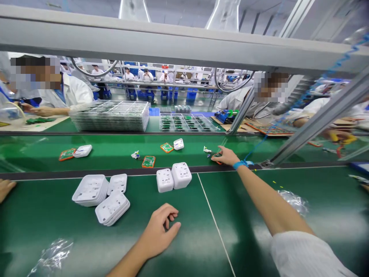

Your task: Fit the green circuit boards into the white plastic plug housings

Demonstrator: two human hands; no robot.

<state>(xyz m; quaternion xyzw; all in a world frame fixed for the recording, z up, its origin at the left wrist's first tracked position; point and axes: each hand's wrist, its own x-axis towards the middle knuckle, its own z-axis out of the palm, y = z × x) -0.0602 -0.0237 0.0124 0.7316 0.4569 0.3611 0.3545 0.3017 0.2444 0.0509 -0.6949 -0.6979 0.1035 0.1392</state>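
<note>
My right hand (226, 156) reaches far forward onto the green conveyor belt (115, 154) and lies over a small orange-edged circuit board (216, 157), fingers flat on it. A blue wrist strap (240, 164) circles that wrist. My left hand (160, 231) rests on the green bench mat, fingers loosely curled, holding nothing. In front of it stand two white socket housings (173, 177). Stacks of white plastic covers (100, 194) lie to the left.
More boards (148, 161) and white covers (83, 151) ride the belt. Clear trays (112, 114) stand beyond it, where other people in white coats work. A metal frame (173, 44) crosses overhead. Crumpled plastic wrap (53, 256) lies near left. Another person's hand (5, 187) shows at the left edge.
</note>
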